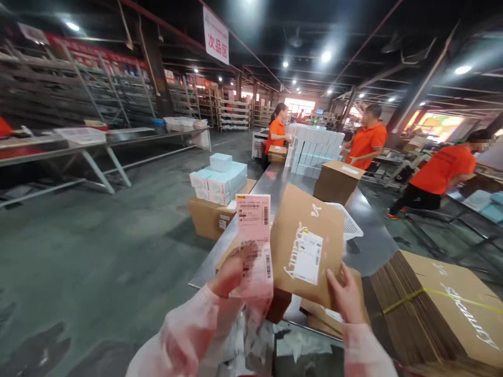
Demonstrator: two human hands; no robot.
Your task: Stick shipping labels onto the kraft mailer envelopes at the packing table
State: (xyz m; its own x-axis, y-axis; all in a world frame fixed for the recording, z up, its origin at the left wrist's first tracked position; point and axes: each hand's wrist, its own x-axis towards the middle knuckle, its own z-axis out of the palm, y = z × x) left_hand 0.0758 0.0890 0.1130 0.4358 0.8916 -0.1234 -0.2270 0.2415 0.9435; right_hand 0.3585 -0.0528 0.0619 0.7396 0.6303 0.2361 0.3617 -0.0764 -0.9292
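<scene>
A strip of printed shipping labels [254, 220] hangs upright from my left hand [231, 269], whose fingers close on it, somewhat blurred. My right hand [346, 293] grips the lower right edge of a flat brown cardboard box [291, 251] with white lettering. A white label [309, 257] is stuck on that box's face. The strip is just left of the box, in front of it. Beneath both lie more brown cardboard pieces [320, 317] on the metal table [271, 184], partly hidden by the held box.
At right stands a strapped stack of flat cardboard [416, 309]. A white basket [349, 222] and closed carton [338, 180] sit beyond the held box. Pale blue boxes [220, 178] fill an open carton [204, 215] at left. Several people in orange shirts [365, 142] are farther back.
</scene>
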